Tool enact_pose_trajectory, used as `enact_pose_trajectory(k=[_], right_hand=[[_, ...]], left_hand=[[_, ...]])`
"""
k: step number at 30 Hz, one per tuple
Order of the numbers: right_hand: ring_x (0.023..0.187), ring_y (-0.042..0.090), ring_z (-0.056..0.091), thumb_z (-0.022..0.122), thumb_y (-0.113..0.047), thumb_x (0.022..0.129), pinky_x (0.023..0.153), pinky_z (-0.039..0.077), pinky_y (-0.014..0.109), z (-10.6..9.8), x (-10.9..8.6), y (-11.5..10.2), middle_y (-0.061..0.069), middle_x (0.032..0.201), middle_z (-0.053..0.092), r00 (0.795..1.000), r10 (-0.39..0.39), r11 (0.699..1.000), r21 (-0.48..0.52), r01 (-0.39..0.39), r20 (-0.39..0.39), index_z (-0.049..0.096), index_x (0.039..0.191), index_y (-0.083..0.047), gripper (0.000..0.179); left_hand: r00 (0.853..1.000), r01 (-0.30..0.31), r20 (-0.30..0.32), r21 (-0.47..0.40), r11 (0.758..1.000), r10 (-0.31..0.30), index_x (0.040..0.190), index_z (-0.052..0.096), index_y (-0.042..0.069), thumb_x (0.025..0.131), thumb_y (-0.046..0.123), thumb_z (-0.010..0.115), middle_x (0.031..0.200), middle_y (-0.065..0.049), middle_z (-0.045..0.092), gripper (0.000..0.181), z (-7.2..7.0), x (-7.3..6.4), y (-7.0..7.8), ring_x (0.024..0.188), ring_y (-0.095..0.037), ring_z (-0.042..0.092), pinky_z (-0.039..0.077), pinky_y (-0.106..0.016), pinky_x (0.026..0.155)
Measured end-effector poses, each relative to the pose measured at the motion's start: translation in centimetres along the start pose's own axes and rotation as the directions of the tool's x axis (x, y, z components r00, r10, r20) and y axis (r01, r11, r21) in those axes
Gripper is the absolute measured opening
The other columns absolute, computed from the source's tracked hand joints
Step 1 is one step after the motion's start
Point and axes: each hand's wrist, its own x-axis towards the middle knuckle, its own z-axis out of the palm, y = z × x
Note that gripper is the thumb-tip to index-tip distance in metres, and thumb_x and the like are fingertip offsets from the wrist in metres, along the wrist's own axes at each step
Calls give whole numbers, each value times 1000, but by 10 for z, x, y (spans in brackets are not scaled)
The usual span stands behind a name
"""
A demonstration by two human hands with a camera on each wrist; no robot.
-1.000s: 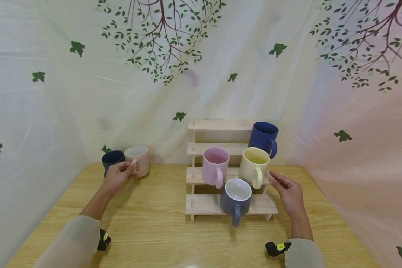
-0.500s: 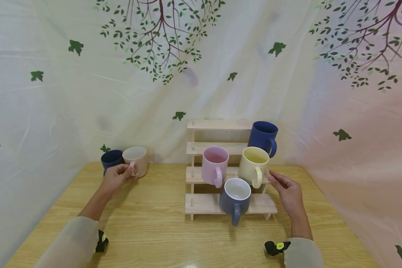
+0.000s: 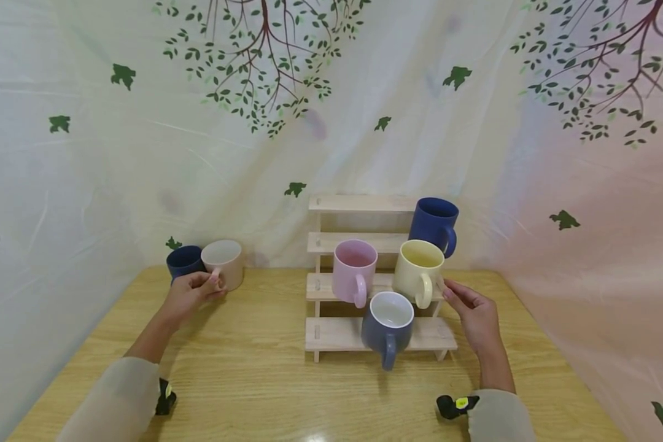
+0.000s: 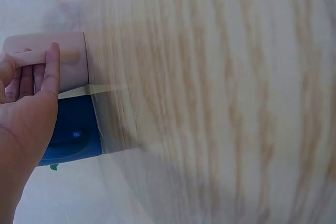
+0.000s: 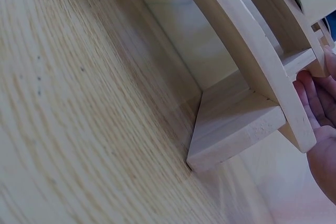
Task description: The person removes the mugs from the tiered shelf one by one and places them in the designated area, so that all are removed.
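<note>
At the back left of the table, my left hand (image 3: 190,298) pinches the handle of a pale pink mug (image 3: 229,270). In the left wrist view, the fingers and thumb close round that handle (image 4: 31,57), and the mug stands upright beside a dark blue mug (image 4: 79,124). The blue mug is partly hidden by the hand in the head view. My right hand (image 3: 479,316) grips the right end of a board on a stepped wooden rack (image 3: 337,334). The right wrist view shows its fingers (image 5: 310,95) curled at the board end, partly cut off by the frame.
On the rack stand a pink mug (image 3: 350,279), a yellow mug (image 3: 414,279), a grey-blue mug (image 3: 383,331) on the lowest step and a blue mug (image 3: 433,221) higher up. Behind the wooden table (image 3: 254,380) hangs a pale curtain (image 3: 199,159) with leaf prints.
My left hand and the pale pink mug have shifted slightly left, closer to the dark blue mug. The right hand keeps its place at the rack.
</note>
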Motion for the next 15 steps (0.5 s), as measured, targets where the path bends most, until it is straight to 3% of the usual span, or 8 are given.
enact_pose_trajectory(k=[5,8,10,13,15], right_hand=[[101,-1,65,73,-34,96,86,52,10,0,1,1,-14,115,72,1000,-8,1000,2,8,-4,65,136,-3,51],[100,-1,65,73,-32,97,86,53,11,1,3,2,-15,113,72,1000,-17,1000,14,17,-9,65,135,-2,49],[100,0,65,73,-30,97,86,53,11,1,4,3,-16,111,72,1000,-23,999,24,23,-11,65,134,-1,49],[100,0,65,73,-28,97,86,53,12,1,5,4,-16,110,72,1000,-25,999,42,26,-13,65,134,1,48],[100,0,65,73,-28,97,86,53,12,1,5,4,-17,110,72,1000,-25,999,42,26,-13,65,134,1,48]], left_hand=[[999,1,33,65,998,-3,117,54,-28,106,8,56,107,-17,70,39,-3,0,2,95,-18,75,59,-38,91],[999,-1,35,205,979,-6,117,59,-24,105,14,59,111,-24,69,40,-6,1,9,97,-16,73,59,-38,91],[1000,7,15,330,944,-13,116,65,-18,105,22,61,111,-26,70,42,-8,1,16,97,-18,73,61,-38,88],[999,33,-25,513,858,-24,113,71,-9,103,35,63,109,-24,71,46,-11,2,30,94,-26,73,62,-35,79],[999,47,-50,590,806,-22,114,72,-6,102,41,63,109,-24,71,49,-12,4,39,94,-32,73,62,-33,74]])
